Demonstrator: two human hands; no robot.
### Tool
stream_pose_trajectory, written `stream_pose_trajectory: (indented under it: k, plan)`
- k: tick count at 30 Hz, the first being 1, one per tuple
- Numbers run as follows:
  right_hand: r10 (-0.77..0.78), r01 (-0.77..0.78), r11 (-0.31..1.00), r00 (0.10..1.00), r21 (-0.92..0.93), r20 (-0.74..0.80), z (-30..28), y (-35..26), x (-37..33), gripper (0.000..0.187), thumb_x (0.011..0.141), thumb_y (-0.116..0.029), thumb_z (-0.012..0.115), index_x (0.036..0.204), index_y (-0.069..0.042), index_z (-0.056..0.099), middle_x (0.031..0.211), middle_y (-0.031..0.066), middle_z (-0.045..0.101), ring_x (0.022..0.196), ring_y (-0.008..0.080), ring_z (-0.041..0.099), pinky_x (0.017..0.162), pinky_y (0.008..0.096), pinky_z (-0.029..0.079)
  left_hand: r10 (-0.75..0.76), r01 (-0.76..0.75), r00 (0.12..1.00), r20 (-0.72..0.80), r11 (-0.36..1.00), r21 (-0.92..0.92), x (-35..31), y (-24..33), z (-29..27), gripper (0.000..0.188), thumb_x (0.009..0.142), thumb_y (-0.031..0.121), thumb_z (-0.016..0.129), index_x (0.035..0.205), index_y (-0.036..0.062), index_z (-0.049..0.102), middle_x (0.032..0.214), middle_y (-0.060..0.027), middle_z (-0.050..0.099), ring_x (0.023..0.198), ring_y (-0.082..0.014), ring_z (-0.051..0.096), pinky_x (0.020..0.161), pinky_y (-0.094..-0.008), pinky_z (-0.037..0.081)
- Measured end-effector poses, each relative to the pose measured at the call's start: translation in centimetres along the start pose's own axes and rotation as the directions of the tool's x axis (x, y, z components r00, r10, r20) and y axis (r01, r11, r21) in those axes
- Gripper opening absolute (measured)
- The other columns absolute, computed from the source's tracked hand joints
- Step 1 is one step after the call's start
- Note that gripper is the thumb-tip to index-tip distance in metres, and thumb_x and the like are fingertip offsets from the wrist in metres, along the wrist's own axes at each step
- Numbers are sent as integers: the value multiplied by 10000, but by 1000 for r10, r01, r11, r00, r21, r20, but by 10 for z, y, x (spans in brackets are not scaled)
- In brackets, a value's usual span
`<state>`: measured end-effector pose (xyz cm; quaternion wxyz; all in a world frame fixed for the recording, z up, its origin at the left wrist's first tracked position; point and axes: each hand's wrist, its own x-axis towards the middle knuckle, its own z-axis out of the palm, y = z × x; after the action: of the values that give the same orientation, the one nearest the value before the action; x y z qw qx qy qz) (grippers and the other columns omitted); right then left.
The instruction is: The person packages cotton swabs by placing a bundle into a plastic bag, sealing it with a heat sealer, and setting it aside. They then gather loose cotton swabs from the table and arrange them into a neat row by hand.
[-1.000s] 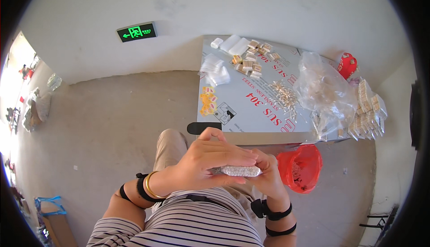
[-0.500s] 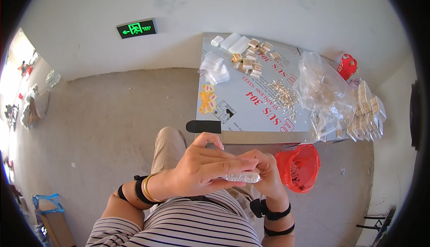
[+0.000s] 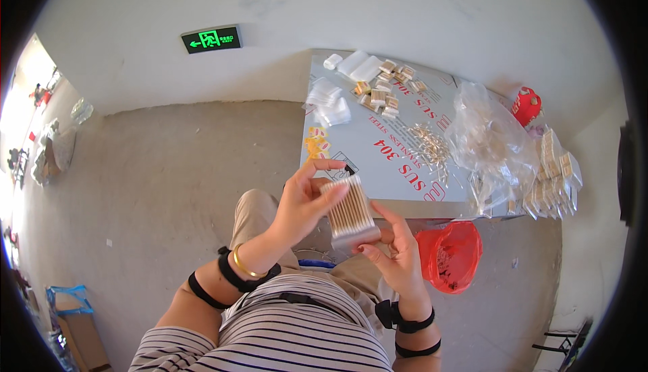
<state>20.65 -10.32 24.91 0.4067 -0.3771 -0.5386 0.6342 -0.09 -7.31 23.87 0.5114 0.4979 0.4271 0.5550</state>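
Observation:
Between my hands, in front of the table's near edge, a clear-wrapped pack of cotton swabs [image 3: 349, 210] is tilted with its sticks toward me. My left hand [image 3: 302, 200] grips its upper left side, thumb across the front and the other fingers mostly hidden behind. At the pack's lower right corner, my right hand [image 3: 403, 254] holds on with its thumb at the bottom edge, while the index finger stretches up beside the pack. Yellow printed labels [image 3: 316, 145] lie on the table just beyond my left hand.
On the steel-topped table [image 3: 358, 142] are clear plastic bags [image 3: 329, 105], bundled swabs [image 3: 388, 97], loose swabs [image 3: 430, 146] and a large clear bag [image 3: 480, 136]. Filled packs [image 3: 555, 180] pile at the right end. A red-lined bin [image 3: 466, 240] stands below the near edge.
The pack has turned from lying flat, end-on between my fingers, to tilted up with its sticks showing. My left hand has moved up and toward the table; my right hand's fingers have spread apart.

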Motion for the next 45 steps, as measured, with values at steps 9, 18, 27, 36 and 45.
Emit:
stream_pose_trajectory:
  k: [9, 18, 27, 36, 45]
  plan:
    - [-272, 256, 762, 960, -595, 65, -5, 10, 25, 450, 809, 60, 739, 1229, -84, 668, 924, 50, 601, 813, 159, 611, 748, 283, 507, -665, 709, 700, 261, 604, -364, 18, -78, -3, 310, 973, 268, 649, 1212, 75, 609, 1059, -19, 663, 904, -88, 659, 714, -242, 557]
    - [-235, 218, 826, 971, -520, 35, -22, 57, 63, 307, 857, 3, 716, 1155, -72, 700, 898, 19, 625, 819, 108, 631, 746, 238, 495, -737, 797, 601, 309, 528, -292, 37, -122, -16, 262, 993, 347, 612, 1115, 118, 648, 927, 20, 661, 778, -56, 627, 608, -185, 502]
    - [222, -222, 975, 963, 16, -156, -60, 184, 120, 188, 951, -77, 648, 1129, -32, 687, 850, 25, 680, 749, 91, 633, 712, 220, 519, -761, 761, 648, 11, 648, -13, 53, -174, -31, 560, 995, 554, 526, 1348, 119, 515, 832, -50, 693, 627, -104, 622, 558, -243, 488]
    - [404, -405, 914, 905, 17, -137, -68, 248, 135, 226, 953, -115, 651, 1164, -33, 658, 881, 28, 687, 764, 88, 627, 712, 229, 512, -509, 479, 855, 99, 848, 226, 58, -240, -45, 295, 973, 271, 649, 1176, 58, 669, 821, -33, 700, 657, -85, 633, 592, -239, 498]
    - [473, -469, 881, 878, 63, -76, -69, 246, 139, 289, 929, -193, 710, 1180, -63, 648, 944, 27, 710, 767, 89, 636, 672, 237, 514, -635, 608, 743, 210, 772, 185, 71, -249, -52, 248, 966, 281, 670, 1124, 90, 654, 893, 4, 714, 735, -61, 661, 531, -220, 426]
